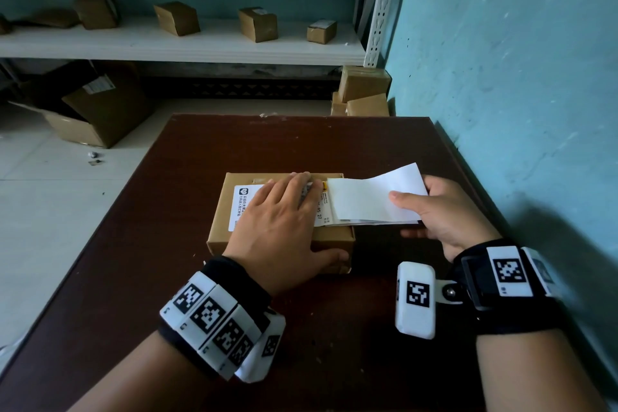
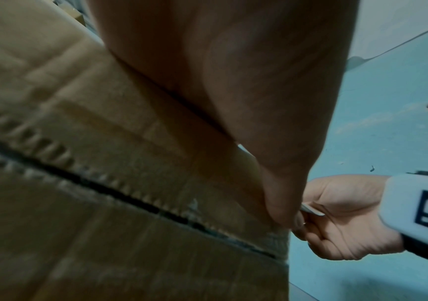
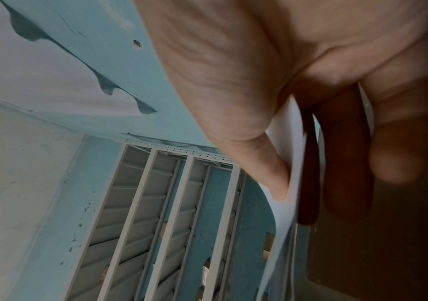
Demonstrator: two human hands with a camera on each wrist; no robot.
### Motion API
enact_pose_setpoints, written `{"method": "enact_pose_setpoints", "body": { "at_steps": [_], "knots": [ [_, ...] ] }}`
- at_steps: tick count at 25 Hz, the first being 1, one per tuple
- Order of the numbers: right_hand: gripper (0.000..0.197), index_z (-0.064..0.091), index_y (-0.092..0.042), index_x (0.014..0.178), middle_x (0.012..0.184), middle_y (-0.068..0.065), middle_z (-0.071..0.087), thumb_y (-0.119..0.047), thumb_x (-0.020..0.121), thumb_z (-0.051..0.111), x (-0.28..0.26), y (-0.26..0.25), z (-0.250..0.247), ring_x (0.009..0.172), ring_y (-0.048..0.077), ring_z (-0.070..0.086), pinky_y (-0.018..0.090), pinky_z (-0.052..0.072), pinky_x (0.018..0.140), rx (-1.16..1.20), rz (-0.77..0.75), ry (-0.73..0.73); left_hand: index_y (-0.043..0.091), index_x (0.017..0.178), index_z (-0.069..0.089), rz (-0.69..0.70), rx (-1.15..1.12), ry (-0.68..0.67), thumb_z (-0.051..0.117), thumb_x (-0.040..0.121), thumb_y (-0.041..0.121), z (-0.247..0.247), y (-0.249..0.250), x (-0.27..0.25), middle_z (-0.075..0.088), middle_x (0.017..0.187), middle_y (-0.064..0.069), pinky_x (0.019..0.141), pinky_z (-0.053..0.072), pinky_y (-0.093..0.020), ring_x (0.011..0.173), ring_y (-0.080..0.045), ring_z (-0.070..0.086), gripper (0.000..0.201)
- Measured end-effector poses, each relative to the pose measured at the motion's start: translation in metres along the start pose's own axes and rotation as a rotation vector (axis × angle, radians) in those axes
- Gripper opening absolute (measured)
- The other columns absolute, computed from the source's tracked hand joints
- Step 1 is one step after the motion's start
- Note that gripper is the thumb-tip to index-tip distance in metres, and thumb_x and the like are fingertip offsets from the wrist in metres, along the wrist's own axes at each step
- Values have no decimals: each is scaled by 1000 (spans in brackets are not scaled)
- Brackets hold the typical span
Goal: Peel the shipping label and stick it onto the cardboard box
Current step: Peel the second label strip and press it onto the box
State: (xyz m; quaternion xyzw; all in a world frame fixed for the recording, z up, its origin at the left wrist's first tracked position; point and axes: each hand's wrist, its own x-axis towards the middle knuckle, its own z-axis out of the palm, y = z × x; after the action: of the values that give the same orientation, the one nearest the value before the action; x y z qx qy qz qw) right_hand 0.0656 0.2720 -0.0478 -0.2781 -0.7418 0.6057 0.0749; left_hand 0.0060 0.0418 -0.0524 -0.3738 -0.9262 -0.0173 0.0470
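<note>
A flat cardboard box (image 1: 230, 237) (image 2: 105, 203) lies in the middle of the dark table (image 1: 200, 150). The white shipping label (image 1: 241, 202) lies on the box top, its left part stuck down. My left hand (image 1: 281, 221) (image 2: 233, 81) lies flat on the label with straight fingers, the thumb against the box's near side. To the right, my right hand (image 1: 434, 211) (image 2: 336, 220) (image 3: 310, 101) pinches the white backing sheet (image 1: 371, 197) (image 3: 290, 183) between thumb and fingers, with the label's loose right end under it. The sheet arches up off the box's right edge.
A blue wall (image 1: 518, 77) runs along the table's right side. Behind the table a white shelf (image 1: 187, 43) holds several small cardboard boxes. A large open carton (image 1: 90, 110) lies on the tiled floor at left, and more boxes (image 1: 363, 90) are stacked by the shelf post.
</note>
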Motion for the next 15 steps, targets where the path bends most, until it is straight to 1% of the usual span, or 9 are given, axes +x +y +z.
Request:
{"method": "enact_pose_setpoints", "body": {
  "at_steps": [5,9,12,15],
  "knots": [
    [19,69,-20,108,100,0,76,-18,89,72,0,1,-3,91,21,72,33,57,61,5,-8,-1,19,157,4,13,21,-15,29,75,90,0,0,-1,9,165,-4,124,10,-43,152,-22,7,111],
    [22,68,-19,111,99,0,76,-17,89,72,0,0,-3,88,21,73,32,57,59,15,-25,6,18,157,1,22,22,-19,28,76,90,0,-1,0,6,165,-4,124,8,-43,153,-22,4,112],
    [19,68,-21,108,99,1,76,-16,89,71,0,0,-4,89,21,73,33,57,60,26,-28,11,19,157,-1,19,13,-18,27,75,90,1,-1,0,4,166,-4,124,5,-43,153,-22,1,112],
    [20,68,-20,109,99,1,76,-15,90,70,0,1,-3,88,21,73,32,57,59,29,-28,10,19,157,-4,22,2,-21,27,76,90,1,-1,-1,0,166,-4,125,2,-42,153,-21,-2,112]
  ]
}}
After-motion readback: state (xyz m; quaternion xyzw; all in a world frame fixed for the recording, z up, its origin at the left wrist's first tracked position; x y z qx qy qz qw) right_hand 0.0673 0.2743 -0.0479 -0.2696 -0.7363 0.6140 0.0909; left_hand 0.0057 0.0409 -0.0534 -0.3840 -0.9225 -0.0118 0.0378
